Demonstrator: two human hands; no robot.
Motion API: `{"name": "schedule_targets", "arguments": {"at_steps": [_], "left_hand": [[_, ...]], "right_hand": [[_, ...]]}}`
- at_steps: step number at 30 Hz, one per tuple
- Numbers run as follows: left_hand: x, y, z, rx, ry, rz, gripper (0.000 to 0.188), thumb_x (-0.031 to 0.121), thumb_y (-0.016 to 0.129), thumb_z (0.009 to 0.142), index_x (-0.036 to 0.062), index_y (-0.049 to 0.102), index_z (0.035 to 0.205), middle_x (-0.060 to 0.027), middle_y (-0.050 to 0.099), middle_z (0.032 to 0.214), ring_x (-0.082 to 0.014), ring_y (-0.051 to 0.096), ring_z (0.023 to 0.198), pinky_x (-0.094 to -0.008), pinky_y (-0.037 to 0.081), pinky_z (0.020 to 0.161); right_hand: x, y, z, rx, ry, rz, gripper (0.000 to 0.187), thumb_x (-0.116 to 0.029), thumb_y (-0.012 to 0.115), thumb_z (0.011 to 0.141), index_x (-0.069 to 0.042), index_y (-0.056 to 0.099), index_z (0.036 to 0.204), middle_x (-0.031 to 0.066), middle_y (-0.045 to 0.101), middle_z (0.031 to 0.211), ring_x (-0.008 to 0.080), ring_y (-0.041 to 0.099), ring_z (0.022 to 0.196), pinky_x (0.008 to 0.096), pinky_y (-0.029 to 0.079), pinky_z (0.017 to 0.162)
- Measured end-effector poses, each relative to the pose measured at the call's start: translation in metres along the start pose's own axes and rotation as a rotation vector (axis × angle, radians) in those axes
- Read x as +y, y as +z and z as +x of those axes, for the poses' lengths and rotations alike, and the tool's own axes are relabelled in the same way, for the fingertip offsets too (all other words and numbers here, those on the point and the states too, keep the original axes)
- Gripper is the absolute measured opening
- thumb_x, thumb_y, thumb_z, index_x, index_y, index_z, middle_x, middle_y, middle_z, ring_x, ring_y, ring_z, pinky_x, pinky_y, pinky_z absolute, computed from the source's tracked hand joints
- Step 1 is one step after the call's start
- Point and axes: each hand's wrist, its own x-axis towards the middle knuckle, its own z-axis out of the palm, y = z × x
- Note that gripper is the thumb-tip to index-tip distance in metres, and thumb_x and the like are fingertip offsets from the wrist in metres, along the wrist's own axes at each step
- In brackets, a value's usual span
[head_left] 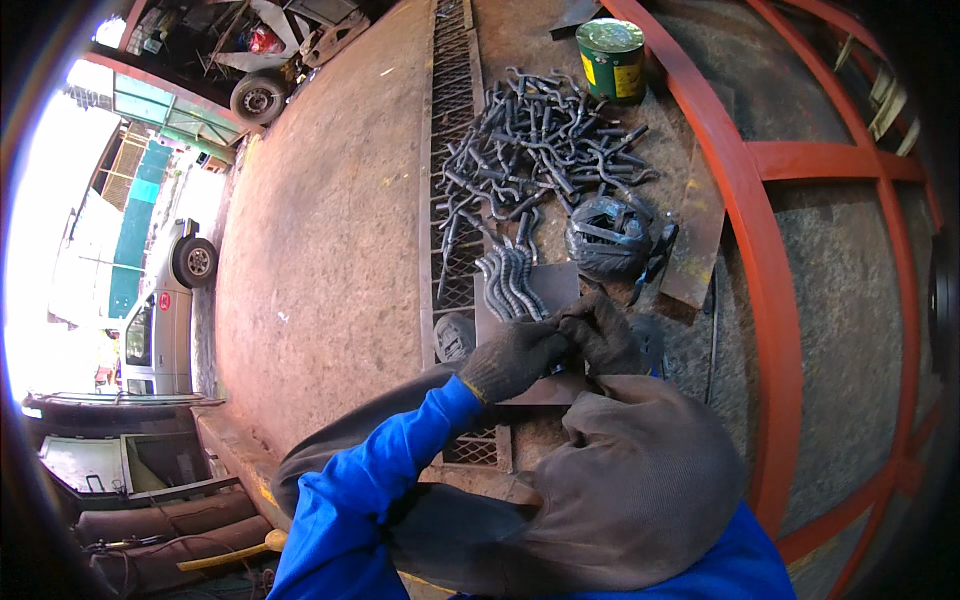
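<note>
2 gloved hands [515,358] near bent rods [512,280], concrete floor [325,220], grating [454,100], red frame [748,195]

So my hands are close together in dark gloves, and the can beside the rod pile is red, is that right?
Not quite: the can beside the rod pile is green, as the head view shows. Your left hand and right hand are close together in dark gloves.

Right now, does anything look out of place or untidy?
Yes: the bent metal rods beside the green can lie in a tangled heap, some over the floor grating, unlike the wavy rods aligned neatly nearby.
</note>
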Motion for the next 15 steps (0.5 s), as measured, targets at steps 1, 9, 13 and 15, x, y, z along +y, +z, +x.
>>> {"name": "schedule_targets", "arguments": {"at_steps": [1, 9, 13, 15], "left_hand": [[0.002, 0.003, -0.003, 0.037, 0.016, 0.015, 0.031, 0.029, 0.062, 0.089, 0.0038, 0.069, 0.106, -0.0129, 0.07, 0.089, -0.0255, 0.065, 0.073, -0.0342, 0.052, 0.07], [-0.015, 0.011, -0.004, 0.144, 0.204, 0.168, 0.027, 0.026, 0.069, 0.083, 0.0068, 0.069, 0.102, -0.0117, 0.069, 0.093, -0.0247, 0.062, 0.081, -0.0358, 0.052, 0.072], [-0.005, 0.009, -0.008, 0.201, 0.012, -0.035, 0.045, 0.025, 0.077, 0.076, 0.0078, 0.061, 0.115, -0.0134, 0.063, 0.103, -0.0244, 0.063, 0.084, -0.0356, 0.052, 0.073], [-0.007, 0.007, -0.01, 0.203, 0.043, 0.012, 0.055, 0.026, 0.079, 0.073, 0.0089, 0.057, 0.121, -0.0141, 0.061, 0.106, -0.0251, 0.063, 0.086, -0.0355, 0.053, 0.074]], "right_hand": [[-0.001, 0.001, -0.001, 0.036, -0.016, -0.05, 0.011, -0.012, 0.06, 0.094, -0.007, 0.055, 0.102, 0.0064, 0.06, 0.096, 0.0137, 0.058, 0.089, 0.0314, 0.05, 0.079], [-0.001, -0.004, 0.002, 0.04, 0.059, -0.056, 0.012, -0.018, 0.063, 0.093, -0.009, 0.057, 0.098, 0.0026, 0.057, 0.087, 0.0107, 0.055, 0.079, 0.0273, 0.047, 0.07], [-0.004, -0.003, 0.005, 0.053, 0.239, -0.023, 0.013, -0.02, 0.063, 0.093, -0.008, 0.058, 0.097, 0.0013, 0.058, 0.084, 0.0088, 0.054, 0.077, 0.0257, 0.046, 0.067], [-0.01, 0.001, 0.009, 0.04, 0.278, -0.053, 0.015, -0.02, 0.063, 0.093, -0.007, 0.058, 0.098, 0.0014, 0.058, 0.083, 0.0083, 0.054, 0.076, 0.0252, 0.046, 0.065]]}}
